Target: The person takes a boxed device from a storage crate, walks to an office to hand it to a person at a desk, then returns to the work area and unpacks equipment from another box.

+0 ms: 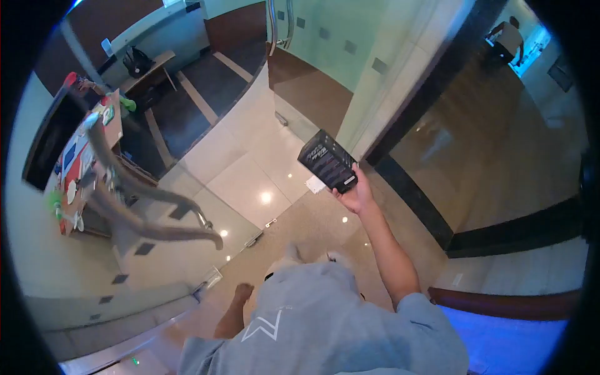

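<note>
Setting: lobby or entry with a shiny floor [300, 219]; a glass door [159, 269] with a curved metal handle [187, 234] to the left, and beyond it a desk [111, 139] bearing a monitor [53, 137] and mixed clutter. A backpack [136, 61] sits on a bench [164, 59] at upper left. Another person [509, 40] shows at far upper right, behind or mirrored in a glossy panel [500, 150]; cannot tell which.

Right hand [355, 195]: arm reaching forward, fingers closed about the lower end of a dark box [328, 161]. Box is tilted, a printed face toward the camera, held over the floor and well apart from the handle. Print too small to read with confidence.

Left hand [244, 292]: low beside the grey shirt [350, 312], fingers apparently curled; cannot tell whether it holds anything. Not touching box or handle.

Small white item [315, 184] just beside the box in view; whether held with it or lying on the floor is unclear.

Progress, as judged: box is in the grip and off any surface; that much is done. Setting it down is not yet done. It appears unopened, though its far end is hidden.
</note>
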`<action>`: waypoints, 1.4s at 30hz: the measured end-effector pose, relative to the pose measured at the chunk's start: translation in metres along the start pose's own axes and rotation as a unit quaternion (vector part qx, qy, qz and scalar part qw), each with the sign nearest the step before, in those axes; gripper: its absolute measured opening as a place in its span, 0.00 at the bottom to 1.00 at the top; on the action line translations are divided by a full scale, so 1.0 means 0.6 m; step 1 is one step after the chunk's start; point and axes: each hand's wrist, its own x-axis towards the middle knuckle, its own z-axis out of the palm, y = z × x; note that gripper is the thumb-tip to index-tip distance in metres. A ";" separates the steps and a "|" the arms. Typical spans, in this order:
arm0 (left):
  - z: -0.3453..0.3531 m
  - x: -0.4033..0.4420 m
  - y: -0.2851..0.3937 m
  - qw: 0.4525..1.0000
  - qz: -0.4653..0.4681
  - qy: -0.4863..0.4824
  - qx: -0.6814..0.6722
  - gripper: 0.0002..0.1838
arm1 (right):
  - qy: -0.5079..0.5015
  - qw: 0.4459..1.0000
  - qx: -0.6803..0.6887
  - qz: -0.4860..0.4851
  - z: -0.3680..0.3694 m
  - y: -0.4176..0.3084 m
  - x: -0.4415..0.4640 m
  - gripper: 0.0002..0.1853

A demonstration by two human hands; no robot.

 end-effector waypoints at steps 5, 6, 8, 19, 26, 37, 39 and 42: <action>-0.091 0.010 0.329 0.972 0.161 0.092 -0.144 0.25 | -0.013 0.999 0.035 0.014 0.008 -0.062 0.119 0.21; -0.082 0.026 0.371 0.964 0.188 0.102 -0.157 0.25 | -0.001 1.000 0.003 0.003 0.028 -0.077 0.140 0.20; -0.089 0.039 0.435 0.956 0.218 0.137 -0.140 0.25 | -0.045 0.997 -0.048 0.027 0.032 -0.100 0.212 0.18; 0.248 -0.163 0.473 0.875 -0.095 0.340 -0.331 0.22 | -0.073 0.976 -0.178 0.099 0.052 -0.189 0.265 0.22; 0.545 -0.123 0.450 0.934 -0.192 0.154 -0.258 0.16 | -0.128 0.968 -0.163 0.139 0.075 -0.193 0.254 0.24; 0.358 -0.030 0.494 0.816 -0.125 0.452 -0.339 0.19 | -0.213 0.934 -0.251 0.137 0.081 -0.178 0.400 0.31; 0.310 -0.068 0.524 0.665 -0.081 0.539 -0.511 0.16 | -0.256 0.919 -0.270 0.130 0.088 -0.163 0.447 0.29; 0.290 -0.021 0.477 0.558 -0.059 0.613 -0.556 0.13 | -0.289 0.904 -0.295 0.109 0.136 -0.097 0.542 0.33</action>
